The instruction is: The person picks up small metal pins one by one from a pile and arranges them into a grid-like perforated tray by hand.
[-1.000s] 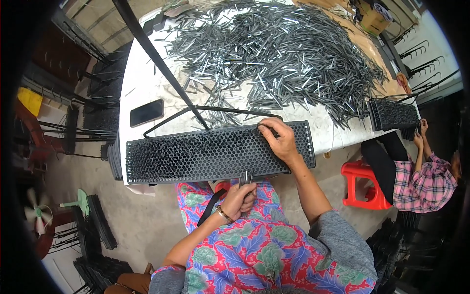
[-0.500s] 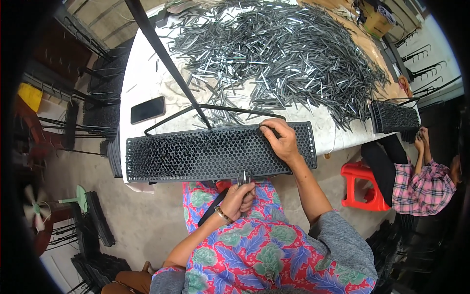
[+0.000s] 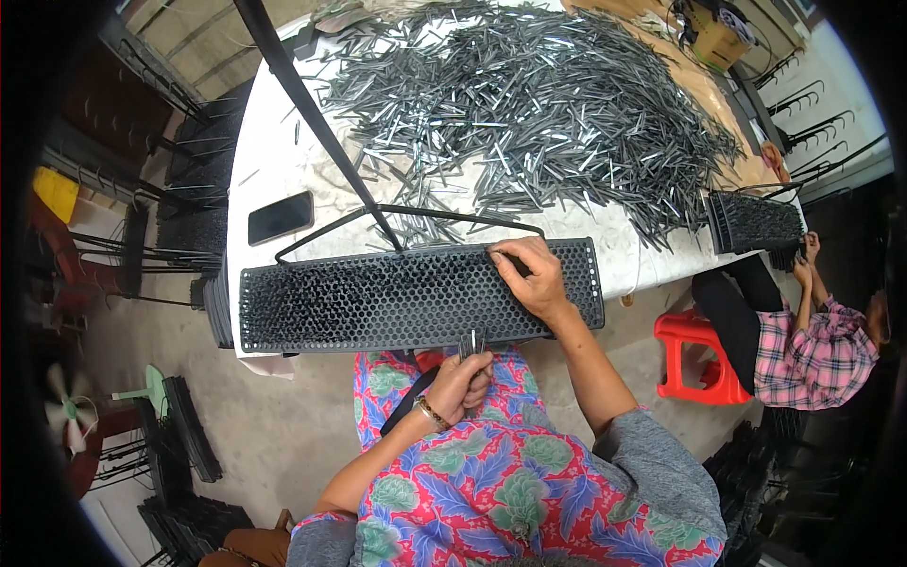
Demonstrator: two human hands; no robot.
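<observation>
A long black panel [image 3: 406, 317] full of round holes lies along the near edge of the table, its stand rod and bent wire brace [image 3: 331, 234] rising behind it. Many holes toward its left look filled with dark bristle-like pieces; those toward the right show as bare rings. My left hand [image 3: 457, 386], with a bracelet at the wrist, is closed around a small bunch of dark strips [image 3: 472, 340], just below the panel's front edge. Over the panel's right part, my right hand [image 3: 535, 280] has thumb and forefinger pinched near the back edge. Whatever it grips is hidden.
A large heap of loose dark strips [image 3: 539, 104] spreads over the white table [image 3: 274, 151]. A phone [image 3: 281, 218] lies behind the panel at left. To the right, a co-worker [image 3: 814, 350] handles a similar panel [image 3: 761, 224] near a red stool [image 3: 673, 364]. A fan [image 3: 71, 406] stands lower left.
My right hand has slid slightly left along the panel's back edge, still pinched. My left hand keeps its bunch in the same place. The view has shifted a little.
</observation>
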